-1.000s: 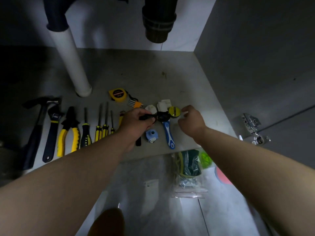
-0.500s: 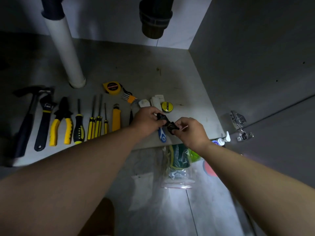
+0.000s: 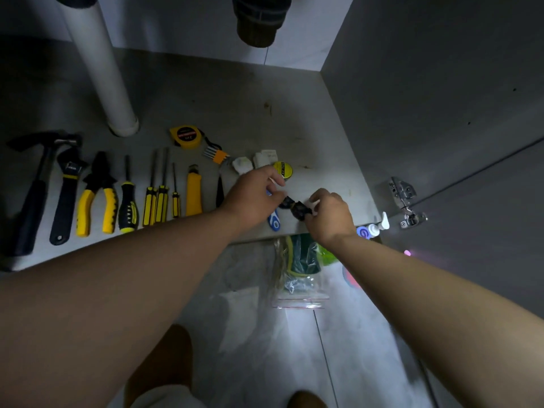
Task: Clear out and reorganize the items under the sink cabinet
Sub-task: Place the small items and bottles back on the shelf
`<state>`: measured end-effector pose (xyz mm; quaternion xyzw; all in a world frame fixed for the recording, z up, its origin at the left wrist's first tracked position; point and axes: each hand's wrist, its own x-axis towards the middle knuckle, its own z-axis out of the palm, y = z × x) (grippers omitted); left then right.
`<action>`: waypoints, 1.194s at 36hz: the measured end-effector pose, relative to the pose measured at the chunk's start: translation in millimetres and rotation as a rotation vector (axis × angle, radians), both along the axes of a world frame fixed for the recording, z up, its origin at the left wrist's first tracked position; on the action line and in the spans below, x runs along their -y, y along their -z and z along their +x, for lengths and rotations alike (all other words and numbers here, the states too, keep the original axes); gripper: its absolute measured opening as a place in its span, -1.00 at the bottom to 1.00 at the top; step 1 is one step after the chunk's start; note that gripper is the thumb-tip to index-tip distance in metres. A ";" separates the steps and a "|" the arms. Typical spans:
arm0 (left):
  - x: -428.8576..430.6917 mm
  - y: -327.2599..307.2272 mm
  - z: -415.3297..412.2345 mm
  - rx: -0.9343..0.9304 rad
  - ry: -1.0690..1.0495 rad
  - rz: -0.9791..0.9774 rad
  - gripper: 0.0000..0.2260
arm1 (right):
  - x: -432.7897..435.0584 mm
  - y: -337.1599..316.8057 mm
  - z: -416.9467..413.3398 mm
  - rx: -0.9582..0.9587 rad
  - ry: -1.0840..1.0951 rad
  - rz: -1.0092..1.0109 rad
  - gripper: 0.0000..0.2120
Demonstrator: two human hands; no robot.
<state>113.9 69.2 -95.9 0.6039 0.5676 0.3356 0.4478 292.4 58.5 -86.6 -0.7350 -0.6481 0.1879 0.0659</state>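
We hold a small black part betw. both hands, just above the front edge of the cabinet floor.
L hand pinches its left end and R hand pinches its right end, fingers curled. Right under the grip lies a blue-handled tool; just behind it is a yellow tape roll. Left of the grip, in a row: utility knife, screwdrivers, pliers, wrench, hammer. Nearer to us than the grip, a clear bag lies on the tile floor.
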 end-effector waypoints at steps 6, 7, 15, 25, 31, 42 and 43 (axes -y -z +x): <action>4.4 -3.9 31.6 -0.076 0.133 0.013 -0.91 | 32.0 -31.0 51.8 0.097 -0.161 0.103 -0.80; 5.8 -4.3 39.2 -0.099 0.168 0.011 -0.90 | 37.2 -36.3 63.5 0.123 -0.148 0.115 -0.82; 19.0 -9.6 99.9 -0.352 0.536 0.032 -0.46 | 76.9 -41.6 137.7 0.350 0.061 -0.112 -0.69; 26.4 -2.9 156.5 -0.571 0.758 0.106 -0.39 | 86.1 -22.5 153.6 0.210 0.169 -0.136 -0.82; 27.1 -9.5 160.3 -0.611 0.645 0.220 -0.76 | 85.5 -45.4 154.5 0.157 0.095 -0.098 -0.84; 31.5 -14.0 140.3 -0.497 0.631 0.132 -0.88 | -6.9 -141.2 130.5 0.131 0.007 0.374 -0.80; 31.6 -13.5 136.7 -0.477 0.622 0.128 -0.89 | -17.9 -145.6 127.6 0.134 -0.001 0.382 -0.80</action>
